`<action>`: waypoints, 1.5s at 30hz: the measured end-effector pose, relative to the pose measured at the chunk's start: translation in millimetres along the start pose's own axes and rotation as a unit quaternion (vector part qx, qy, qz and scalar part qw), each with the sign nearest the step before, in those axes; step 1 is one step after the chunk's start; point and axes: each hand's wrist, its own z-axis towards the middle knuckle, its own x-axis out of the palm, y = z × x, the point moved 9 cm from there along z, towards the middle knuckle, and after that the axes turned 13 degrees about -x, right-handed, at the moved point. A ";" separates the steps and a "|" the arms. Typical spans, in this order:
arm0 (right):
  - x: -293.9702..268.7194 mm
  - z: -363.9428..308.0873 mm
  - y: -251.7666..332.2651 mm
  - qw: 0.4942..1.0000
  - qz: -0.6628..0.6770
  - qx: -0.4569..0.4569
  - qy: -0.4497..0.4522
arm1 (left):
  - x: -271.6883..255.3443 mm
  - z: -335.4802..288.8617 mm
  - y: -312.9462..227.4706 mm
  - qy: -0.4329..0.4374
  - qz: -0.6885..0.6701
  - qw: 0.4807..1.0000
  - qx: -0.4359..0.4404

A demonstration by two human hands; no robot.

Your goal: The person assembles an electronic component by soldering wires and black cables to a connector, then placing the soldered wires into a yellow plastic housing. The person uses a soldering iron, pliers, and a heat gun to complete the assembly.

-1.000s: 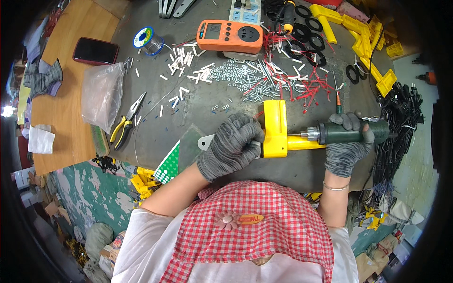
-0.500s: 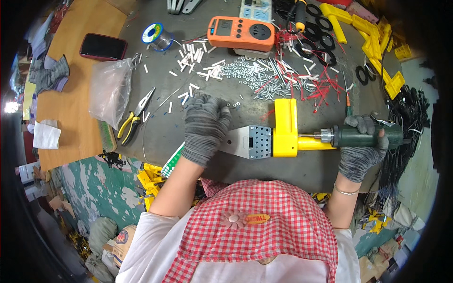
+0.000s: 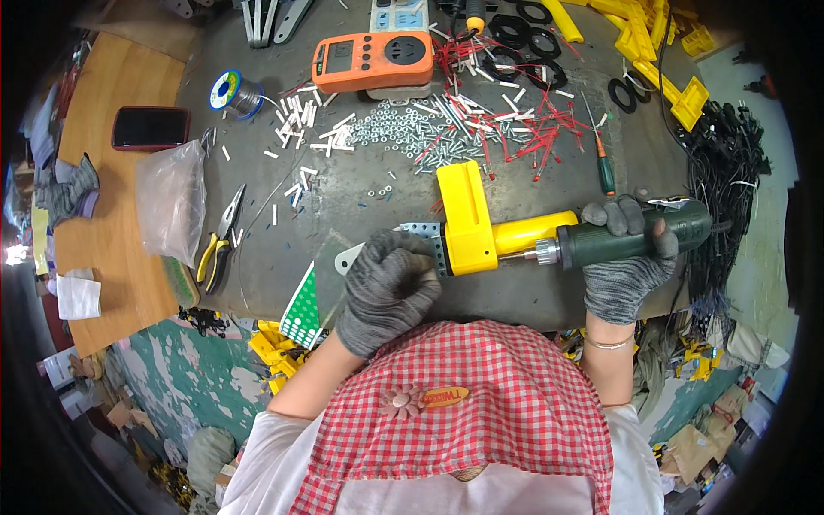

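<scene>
Head view: your right hand (image 3: 633, 266) grips the crosswise driver (image 3: 592, 245), bit (image 3: 518, 255) leftward; your left hand (image 3: 386, 292) clasps the blade (image 3: 351, 255), yellow handle (image 3: 536, 227) rightward.

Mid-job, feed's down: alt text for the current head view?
A gloved right hand holds a dark green cylindrical power screwdriver pointed at a blocky yellow plastic part, while the left hand grips the perforated gray metal piece beside it. An orange rectangular meter and silver screws lie beyond.

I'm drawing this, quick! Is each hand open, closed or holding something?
Left hand: closed around the grey metal plate.
Right hand: closed around the dark green power driver.
</scene>
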 end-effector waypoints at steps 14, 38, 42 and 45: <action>4.5 0.0 -4.0 1.000 0.012 0.012 0.018 | 7.9 -5.6 27.2 0.121 -0.211 0.967 -0.074; 1.8 4.2 -6.7 1.000 0.011 0.018 0.010 | -30.2 53.4 64.7 0.084 0.286 0.952 -0.070; 4.2 5.6 -7.9 0.999 0.013 0.028 0.015 | -30.1 61.0 69.2 0.108 0.333 0.935 -0.053; 3.1 5.2 -7.5 1.000 -0.011 0.011 0.001 | -34.0 42.6 33.3 0.035 0.186 0.982 0.010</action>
